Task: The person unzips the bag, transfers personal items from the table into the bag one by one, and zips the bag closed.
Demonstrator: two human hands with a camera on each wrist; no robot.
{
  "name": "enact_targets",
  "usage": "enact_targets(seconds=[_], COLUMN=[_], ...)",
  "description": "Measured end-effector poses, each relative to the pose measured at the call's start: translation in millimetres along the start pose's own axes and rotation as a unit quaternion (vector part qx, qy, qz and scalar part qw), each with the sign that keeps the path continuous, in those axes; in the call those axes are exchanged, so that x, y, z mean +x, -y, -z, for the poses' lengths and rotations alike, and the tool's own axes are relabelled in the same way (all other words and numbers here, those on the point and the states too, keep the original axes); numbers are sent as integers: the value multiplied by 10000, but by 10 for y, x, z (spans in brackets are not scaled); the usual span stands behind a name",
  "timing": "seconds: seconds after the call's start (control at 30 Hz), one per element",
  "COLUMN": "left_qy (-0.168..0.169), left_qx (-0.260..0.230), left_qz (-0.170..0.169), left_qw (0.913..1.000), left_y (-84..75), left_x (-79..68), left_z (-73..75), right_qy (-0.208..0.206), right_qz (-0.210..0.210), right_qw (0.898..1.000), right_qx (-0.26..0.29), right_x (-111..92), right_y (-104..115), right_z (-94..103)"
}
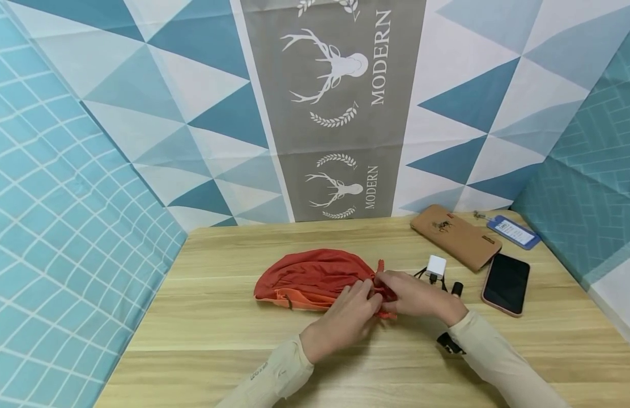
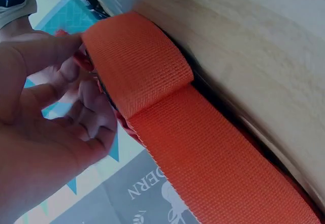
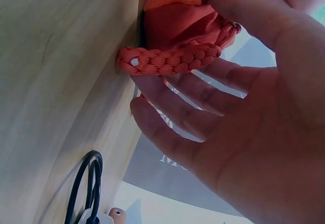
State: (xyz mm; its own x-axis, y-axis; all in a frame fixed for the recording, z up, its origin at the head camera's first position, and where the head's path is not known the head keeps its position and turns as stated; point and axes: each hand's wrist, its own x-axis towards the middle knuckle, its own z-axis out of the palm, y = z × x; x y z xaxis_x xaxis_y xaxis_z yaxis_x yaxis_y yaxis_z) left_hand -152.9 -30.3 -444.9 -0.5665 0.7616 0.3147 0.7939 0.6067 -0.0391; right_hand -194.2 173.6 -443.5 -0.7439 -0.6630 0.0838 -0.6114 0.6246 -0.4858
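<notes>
A red fabric pouch (image 1: pixel 320 269) lies on the table, with a wide orange woven band (image 2: pixel 167 122) along its near edge and a braided red cord (image 3: pixel 172 60) at its right end. My left hand (image 1: pixel 348 314) pinches the pouch's edge near that end, the thumb right at the orange band. My right hand (image 1: pixel 412 293) is at the same end. In the right wrist view its thumb presses by the orange edge and its fingers pass behind the braided cord. The fabric between both hands is partly hidden by the fingers.
Right of the hands lie a white charger (image 1: pixel 436 265) with a black cable (image 3: pixel 81 183), and a black cylindrical object (image 1: pixel 456 289). Further right are a tan wallet (image 1: pixel 456 235), a phone (image 1: pixel 506 284) and a blue card holder (image 1: pixel 514 231). Patterned cloth (image 1: pixel 213 130) stands behind the wooden table (image 1: pixel 203 345).
</notes>
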Motion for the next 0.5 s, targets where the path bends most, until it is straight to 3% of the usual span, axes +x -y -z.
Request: enact_targets(seconds=[0.17, 0.4, 0.5], left_qy=[-85, -304, -146], left_qx=[-251, -465, -477], left_qz=[-261, -22, 91], left_qw=[9993, 9985, 9987], left_y=[60, 170, 223], left_x=[21, 11, -17], left_z=[43, 172, 238], right_qy=[119, 386, 415], right_qz=[-4, -364, -487], right_qw=[9999, 9957, 9952], right_qx=[105, 754, 744], right_x=[-6, -15, -15], right_y=[-5, 8, 15], right_z=[-1, 43, 64])
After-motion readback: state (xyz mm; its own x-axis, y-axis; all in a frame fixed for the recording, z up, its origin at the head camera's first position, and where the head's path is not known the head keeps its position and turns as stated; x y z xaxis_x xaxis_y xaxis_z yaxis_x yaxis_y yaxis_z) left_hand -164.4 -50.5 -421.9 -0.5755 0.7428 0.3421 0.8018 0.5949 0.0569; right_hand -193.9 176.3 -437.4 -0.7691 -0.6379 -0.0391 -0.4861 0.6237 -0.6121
